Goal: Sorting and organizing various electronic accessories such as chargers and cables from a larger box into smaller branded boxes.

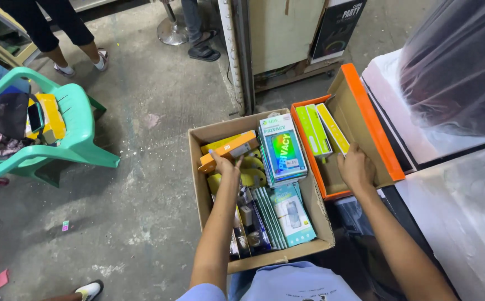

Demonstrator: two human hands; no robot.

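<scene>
A brown cardboard carton packed with flat packages is seen on the concrete floor, beside an orange shoebox. The shoebox is gripped by the right hand; an orange packet in the carton is clasped by the left hand.

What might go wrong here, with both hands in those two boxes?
The left hand grips an orange box beside a leaning stack of flat packets; pulling it out may topple them. The right hand is in the orange-edged box, which looks perched at a tilt and could slip.
</scene>
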